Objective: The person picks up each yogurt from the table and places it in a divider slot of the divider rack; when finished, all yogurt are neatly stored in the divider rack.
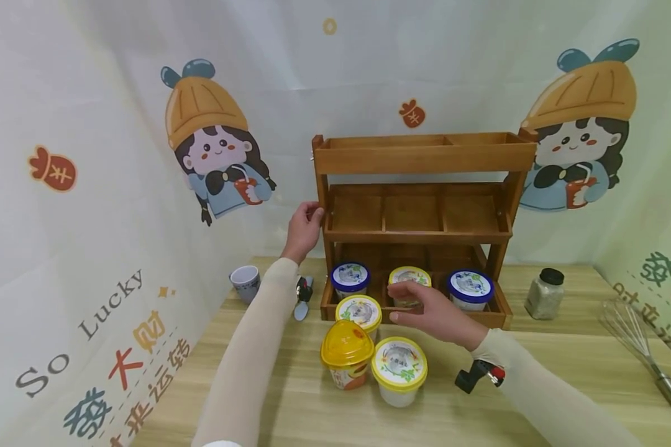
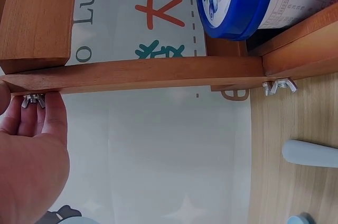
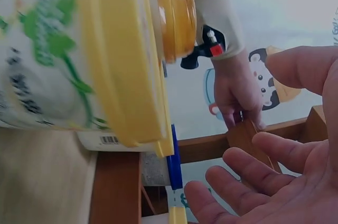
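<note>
My left hand [image 1: 304,231] grips the left upright of a brown wooden three-tier shelf [image 1: 416,162], fingers beside a metal wing nut [image 2: 34,100]. Relaxed and holding nothing, my right hand [image 1: 438,313] hovers before the bottom tier, its fingers spread in the right wrist view. It partly hides a yellow-lidded tub [image 1: 410,274] in the middle compartment. Blue-lidded tubs stand to the left [image 1: 350,275] and right [image 1: 471,285] of that one. In front of the shelf are two more yellow-lidded tubs, one behind [image 1: 360,310] and one nearer [image 1: 399,366], beside a cup with a domed yellow lid [image 1: 346,344].
A patterned mug [image 1: 245,282] and a utensil with a pale grey-blue end [image 1: 301,309] are left of the shelf. To the right stand a black-capped jar [image 1: 545,295] and a whisk [image 1: 643,347]. A printed cloth [image 1: 291,81] hangs behind and along the sides.
</note>
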Tool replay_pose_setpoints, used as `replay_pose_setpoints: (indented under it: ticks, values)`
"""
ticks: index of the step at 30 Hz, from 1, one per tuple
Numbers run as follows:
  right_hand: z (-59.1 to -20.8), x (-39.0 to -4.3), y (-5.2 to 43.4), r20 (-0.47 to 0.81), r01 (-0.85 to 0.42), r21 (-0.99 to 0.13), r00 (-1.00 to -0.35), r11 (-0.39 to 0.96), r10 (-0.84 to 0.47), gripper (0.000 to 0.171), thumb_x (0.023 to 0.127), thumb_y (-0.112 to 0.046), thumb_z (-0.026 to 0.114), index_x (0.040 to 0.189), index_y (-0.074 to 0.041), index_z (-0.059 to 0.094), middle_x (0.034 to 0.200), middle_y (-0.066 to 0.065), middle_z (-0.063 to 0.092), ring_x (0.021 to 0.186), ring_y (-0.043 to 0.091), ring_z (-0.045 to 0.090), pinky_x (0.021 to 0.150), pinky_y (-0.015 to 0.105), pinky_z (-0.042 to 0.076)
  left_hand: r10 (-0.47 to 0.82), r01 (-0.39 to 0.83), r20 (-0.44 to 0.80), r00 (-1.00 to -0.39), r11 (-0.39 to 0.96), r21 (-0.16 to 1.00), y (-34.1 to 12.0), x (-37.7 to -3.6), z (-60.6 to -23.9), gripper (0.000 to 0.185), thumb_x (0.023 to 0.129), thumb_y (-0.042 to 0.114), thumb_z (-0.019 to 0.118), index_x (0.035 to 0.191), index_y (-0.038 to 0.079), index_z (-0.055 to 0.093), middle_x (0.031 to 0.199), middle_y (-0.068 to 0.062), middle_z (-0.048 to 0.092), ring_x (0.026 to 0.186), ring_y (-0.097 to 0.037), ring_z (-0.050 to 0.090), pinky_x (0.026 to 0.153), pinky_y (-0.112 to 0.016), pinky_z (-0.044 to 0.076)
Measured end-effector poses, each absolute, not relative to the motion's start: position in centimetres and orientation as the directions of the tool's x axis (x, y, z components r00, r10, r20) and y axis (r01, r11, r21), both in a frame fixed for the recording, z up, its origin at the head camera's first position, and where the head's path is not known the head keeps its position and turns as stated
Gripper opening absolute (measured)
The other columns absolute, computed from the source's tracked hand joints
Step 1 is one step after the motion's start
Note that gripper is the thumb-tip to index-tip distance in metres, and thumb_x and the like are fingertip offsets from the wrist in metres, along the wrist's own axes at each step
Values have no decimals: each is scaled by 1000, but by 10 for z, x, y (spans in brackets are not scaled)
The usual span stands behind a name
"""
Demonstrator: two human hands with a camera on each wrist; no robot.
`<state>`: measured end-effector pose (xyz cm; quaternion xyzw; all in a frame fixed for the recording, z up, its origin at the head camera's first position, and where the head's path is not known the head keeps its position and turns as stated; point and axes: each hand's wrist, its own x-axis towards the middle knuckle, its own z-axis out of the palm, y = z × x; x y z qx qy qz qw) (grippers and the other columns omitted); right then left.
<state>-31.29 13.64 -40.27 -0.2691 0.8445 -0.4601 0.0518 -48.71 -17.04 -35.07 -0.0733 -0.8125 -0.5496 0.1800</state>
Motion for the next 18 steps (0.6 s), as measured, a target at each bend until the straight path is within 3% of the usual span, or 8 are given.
replay_pose_setpoints:
  ticks: [7,18]
  values:
    - [-415,-296,150,140,-412,-790,-843,455,-519,59,100,-32,75,150,-7,54,153,18,58,142,41,54,113,59,49,-99,305,363,-927,368,879,-167,-489,-352,39,113,29,52,144,7,55,140,-15,61,127,-32,59,109,-48,53]
    - [-435,-282,165,167,-494,-751,-784,438,-598,68,98,-35,77,152,-2,50,154,21,56,140,46,54,106,59,55,-109,322,383,-917,363,874,-161,-491,-354,36,113,27,53,142,5,57,137,-17,62,125,-33,60,107,-50,54]
